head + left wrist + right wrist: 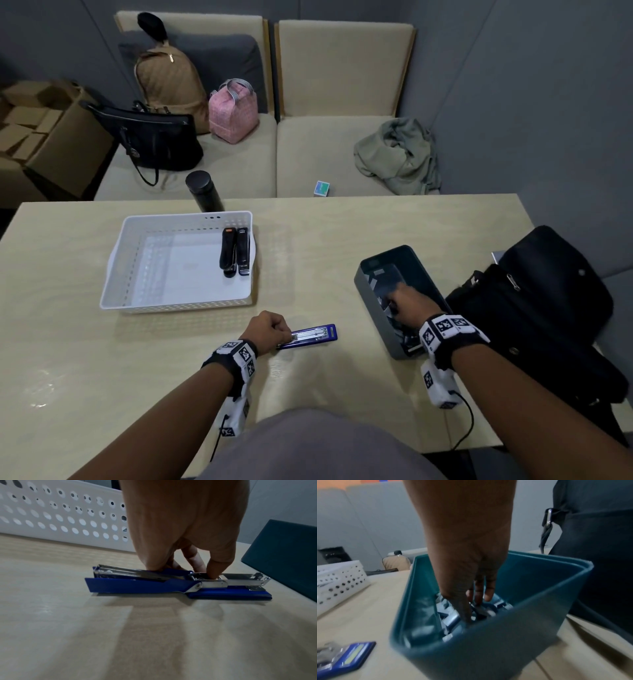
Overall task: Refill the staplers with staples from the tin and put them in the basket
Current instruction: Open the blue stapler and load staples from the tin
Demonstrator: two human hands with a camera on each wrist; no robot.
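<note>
From the head view, two staplers [234,251] lie in the basket [116,260] far left, and the left hand [269,327] steadies the opened blue stapler [313,335] near centre. Left wrist: curled fingers [217,566] press its metal channel. Right wrist: the right hand [471,555] reaches into the tin [539,615] among the staples [450,618]; whether it grips any, I cannot tell. Next, lift a strip and seat it in the channel.

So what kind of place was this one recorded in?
Probably an office meeting booth or break nook: a light wood table faces padded bench seats between grey panel walls, with bags left on the seat.
</note>
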